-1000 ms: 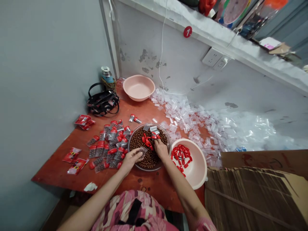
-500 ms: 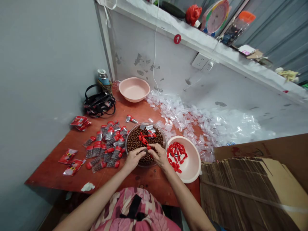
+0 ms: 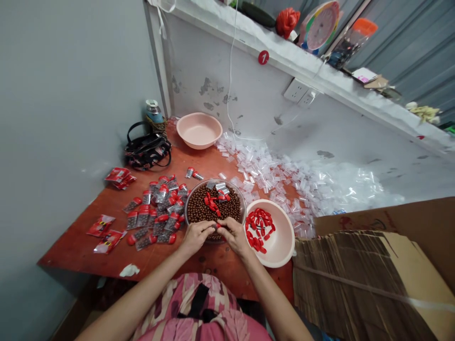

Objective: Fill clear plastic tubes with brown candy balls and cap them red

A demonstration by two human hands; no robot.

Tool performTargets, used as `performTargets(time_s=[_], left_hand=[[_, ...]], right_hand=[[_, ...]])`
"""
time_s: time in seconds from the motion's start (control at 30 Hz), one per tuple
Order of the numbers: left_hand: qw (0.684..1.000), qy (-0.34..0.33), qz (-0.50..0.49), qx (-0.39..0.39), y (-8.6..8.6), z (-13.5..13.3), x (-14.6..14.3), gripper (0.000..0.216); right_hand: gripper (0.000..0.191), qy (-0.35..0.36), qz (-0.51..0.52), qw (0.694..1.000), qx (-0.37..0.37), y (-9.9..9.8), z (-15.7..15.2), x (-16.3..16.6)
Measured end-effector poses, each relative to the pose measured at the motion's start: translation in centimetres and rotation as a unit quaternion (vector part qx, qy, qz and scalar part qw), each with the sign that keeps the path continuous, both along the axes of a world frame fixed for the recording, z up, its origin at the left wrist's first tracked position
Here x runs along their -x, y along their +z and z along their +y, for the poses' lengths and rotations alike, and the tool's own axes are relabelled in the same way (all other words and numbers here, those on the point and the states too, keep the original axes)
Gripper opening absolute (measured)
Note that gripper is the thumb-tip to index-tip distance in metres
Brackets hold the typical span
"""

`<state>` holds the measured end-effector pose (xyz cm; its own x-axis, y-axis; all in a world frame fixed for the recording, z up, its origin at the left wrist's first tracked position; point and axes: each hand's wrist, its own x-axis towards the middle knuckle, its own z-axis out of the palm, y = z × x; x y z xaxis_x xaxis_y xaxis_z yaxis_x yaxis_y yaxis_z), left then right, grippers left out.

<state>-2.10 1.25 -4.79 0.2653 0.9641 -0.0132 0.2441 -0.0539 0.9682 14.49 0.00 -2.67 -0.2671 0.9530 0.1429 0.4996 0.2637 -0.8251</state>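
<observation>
My left hand [image 3: 196,235] and my right hand [image 3: 233,234] meet over the near rim of a bowl of brown beads [image 3: 197,207]. Between their fingertips is a small clear bottle [image 3: 215,227] with a red cap, mostly covered by the fingers. The left fingers pinch its body, and the right fingers close on the cap end. Loose red caps [image 3: 212,203] and a few empty clear bottles [image 3: 222,187] lie on top of the beads. Right of the bowl stands a pale basin [image 3: 286,241] holding many red caps [image 3: 261,222].
Filled red-capped bottles [image 3: 161,208] are heaped left of the bowl, near red packets [image 3: 108,240]. Empty clear bottles [image 3: 270,170] spread along the wall. A pink basin [image 3: 199,142] and a black handbag [image 3: 147,151] stand behind. Stacked cardboard [image 3: 355,279] borders the right.
The red cap at the fingertips sits lower and closer in between both hands, which have drawn slightly nearer together. The whole view has shifted a little.
</observation>
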Motion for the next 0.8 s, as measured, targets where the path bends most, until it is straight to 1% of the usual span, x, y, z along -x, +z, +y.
performTargets(time_s=[0.07,0.13,0.2,0.27,0.33,0.4,0.43,0.5,0.57,0.63,0.67,0.73,0.77,0.8], left_hand=[[1.0,0.004,-0.022,0.019,-0.4,-0.1,-0.4,0.021],[0.992,0.031,-0.088,0.083,-0.7,-0.2,-1.0,0.023],[0.967,0.055,-0.185,0.167,-0.8,-0.1,-1.7,0.03],[0.934,0.063,-0.27,0.225,-0.4,0.1,-2.1,0.038],[0.912,0.079,-0.321,0.243,0.1,0.5,-2.2,0.041],[0.902,0.104,-0.34,0.243,0.5,0.9,-2.0,0.041],[0.901,0.114,-0.341,0.241,0.5,1.1,-1.8,0.041],[0.911,0.121,-0.321,0.227,0.2,1.3,-1.5,0.042],[0.937,0.111,-0.27,0.193,-0.3,1.5,-1.2,0.039],[0.967,0.085,-0.196,0.137,-0.7,1.5,-1.0,0.033],[0.979,0.067,-0.161,0.107,-0.8,1.5,-0.9,0.029],[0.991,0.034,-0.113,0.055,-0.7,1.4,-0.8,0.025],[0.994,0.022,-0.101,0.038,-0.6,1.3,-0.8,0.024],[0.995,0.013,-0.093,0.029,-0.6,1.2,-0.9,0.024]], right_hand=[[0.021,-0.009,-0.002,1.0,0.008,0.3,0.1,0.1],[0.025,-0.015,-0.007,1.0,0.013,0.7,0.6,0.1],[0.028,-0.006,0.015,0.999,0.042,1.3,1.5,-0.1],[0.033,-0.005,0.097,0.99,0.101,1.7,2.2,-0.6],[0.039,-0.031,0.217,0.963,0.159,1.7,2.5,-1.2],[0.039,-0.063,0.313,0.927,0.199,1.1,2.2,-1.7],[0.036,-0.074,0.343,0.911,0.215,0.6,1.9,-1.8],[0.028,-0.099,0.383,0.887,0.237,-0.4,1.4,-1.8],[0.021,-0.128,0.415,0.868,0.241,-0.9,1.2,-1.5],[0.019,-0.14,0.427,0.859,0.245,-0.7,1.4,-1.1],[0.02,-0.136,0.424,0.858,0.256,-0.3,1.6,-1.0],[0.022,-0.11,0.415,0.853,0.297,0.5,1.9,-0.6],[0.023,-0.089,0.418,0.843,0.327,0.9,1.9,-0.5],[0.025,-0.064,0.428,0.826,0.362,1.1,1.9,-0.3]])
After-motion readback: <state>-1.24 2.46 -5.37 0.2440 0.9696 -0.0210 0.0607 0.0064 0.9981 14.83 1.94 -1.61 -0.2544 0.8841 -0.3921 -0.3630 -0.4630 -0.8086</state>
